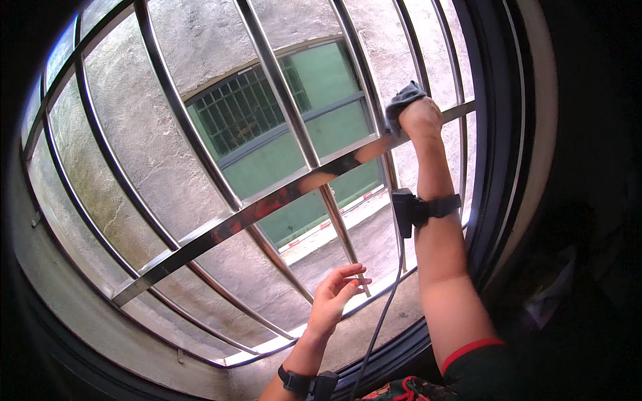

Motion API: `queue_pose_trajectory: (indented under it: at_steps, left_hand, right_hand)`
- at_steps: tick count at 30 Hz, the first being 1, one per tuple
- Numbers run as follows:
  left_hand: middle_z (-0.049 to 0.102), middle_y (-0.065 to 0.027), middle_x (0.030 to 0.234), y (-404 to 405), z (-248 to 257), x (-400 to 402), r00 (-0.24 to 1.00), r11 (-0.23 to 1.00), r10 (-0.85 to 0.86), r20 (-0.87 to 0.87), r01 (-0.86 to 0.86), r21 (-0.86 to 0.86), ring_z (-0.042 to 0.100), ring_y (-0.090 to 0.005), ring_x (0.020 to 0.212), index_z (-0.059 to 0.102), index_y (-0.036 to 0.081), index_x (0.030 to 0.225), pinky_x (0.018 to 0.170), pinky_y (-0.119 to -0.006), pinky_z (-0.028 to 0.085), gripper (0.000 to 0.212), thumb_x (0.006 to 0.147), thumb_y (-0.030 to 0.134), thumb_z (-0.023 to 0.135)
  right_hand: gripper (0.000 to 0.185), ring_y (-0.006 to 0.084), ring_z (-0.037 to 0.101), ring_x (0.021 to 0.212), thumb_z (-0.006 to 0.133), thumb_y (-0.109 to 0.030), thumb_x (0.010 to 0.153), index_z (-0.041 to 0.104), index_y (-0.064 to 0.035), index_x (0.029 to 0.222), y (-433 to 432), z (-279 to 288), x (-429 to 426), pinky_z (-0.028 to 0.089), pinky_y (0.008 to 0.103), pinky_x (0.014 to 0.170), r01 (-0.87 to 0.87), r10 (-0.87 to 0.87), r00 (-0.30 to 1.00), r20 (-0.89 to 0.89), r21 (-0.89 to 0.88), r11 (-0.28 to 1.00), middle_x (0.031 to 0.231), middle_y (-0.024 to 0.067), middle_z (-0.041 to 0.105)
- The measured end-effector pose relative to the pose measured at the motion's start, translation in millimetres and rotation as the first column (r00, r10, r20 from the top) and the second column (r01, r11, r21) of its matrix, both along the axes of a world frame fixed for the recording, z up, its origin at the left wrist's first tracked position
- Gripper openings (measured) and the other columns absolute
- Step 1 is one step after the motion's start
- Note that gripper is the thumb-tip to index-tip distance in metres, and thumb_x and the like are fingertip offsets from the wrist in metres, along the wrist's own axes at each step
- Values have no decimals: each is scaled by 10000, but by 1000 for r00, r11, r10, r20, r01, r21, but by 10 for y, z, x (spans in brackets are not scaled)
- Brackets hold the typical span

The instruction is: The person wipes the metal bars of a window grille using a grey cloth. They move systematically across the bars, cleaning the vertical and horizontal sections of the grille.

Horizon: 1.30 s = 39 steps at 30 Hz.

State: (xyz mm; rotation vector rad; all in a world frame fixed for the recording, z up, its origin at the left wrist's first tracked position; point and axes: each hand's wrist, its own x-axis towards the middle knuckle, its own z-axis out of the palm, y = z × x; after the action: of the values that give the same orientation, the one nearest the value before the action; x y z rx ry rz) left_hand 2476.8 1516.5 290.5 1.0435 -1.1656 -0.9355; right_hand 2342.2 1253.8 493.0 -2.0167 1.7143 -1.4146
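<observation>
My right hand (423, 118) is raised at the upper right, gripping a grey-blue cloth (404, 100). The cloth lies against the flat, shiny metal crossbar (281, 193) of a window grille, close to an upright tubular bar (365, 75). Most of my right fingers are hidden by the hand and cloth. Lower down, my left hand (331, 298) is held with its fingers apart and loosely bent, nothing visible in it. Its fingertips overlap the lower end of another tubular bar (342, 235); whether they touch it I cannot tell.
Beyond the grille stands a rough grey wall (125, 100) with a green-paned, barred window (296, 180). Below lies a concrete sill (386, 326), bordered by a dark window frame (401, 351). A black cable (383, 316) hangs from the right forearm's strapped device (404, 213).
</observation>
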Motion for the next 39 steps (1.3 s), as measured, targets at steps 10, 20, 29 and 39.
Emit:
queue_pose_trajectory:
  at_steps: [10, 20, 29, 39]
  left_hand:
    - [558, -147, 1185, 188, -16, 1, 993, 993, -114, -21, 114, 5, 596, -235, 1038, 495, -17, 1215, 860, -319, 478, 355, 896, 125, 553]
    - [570, -141, 1144, 563, -65, 97, 987, 987, -160, -34, 160, -4, 608, -203, 996, 492, -10, 1226, 843, -285, 480, 326, 922, 106, 516]
    - [597, -122, 1101, 650, -43, 84, 983, 984, -178, -36, 179, 15, 616, -205, 976, 516, 9, 1198, 817, -283, 480, 326, 910, 158, 547]
    - [606, -130, 1066, 729, -36, 159, 983, 985, -167, -77, 170, 29, 620, -219, 961, 509, -2, 1200, 827, -289, 484, 302, 917, 106, 518]
  right_hand:
    - [357, 285, 562, 1130, 501, -182, 812, 645, -84, 1123, -312, 292, 59, 463, 383, 910, -22, 97, 887, -452, 167, 986, 1216, 141, 584]
    - [338, 262, 561, 1133, 541, -202, 842, 631, -83, 1146, 9, 173, 208, 480, 400, 869, 113, -60, 870, -489, 80, 990, 1233, 110, 579]
    - [399, 306, 617, 993, 623, -288, 753, 642, 21, 1004, 463, -139, 26, 481, 366, 870, -3, 1, 999, -32, -36, 999, 1015, 193, 648]
    - [298, 259, 650, 918, 558, -265, 801, 690, -50, 958, 906, 8, 673, 511, 336, 788, -152, 17, 846, -533, -211, 965, 954, 118, 680]
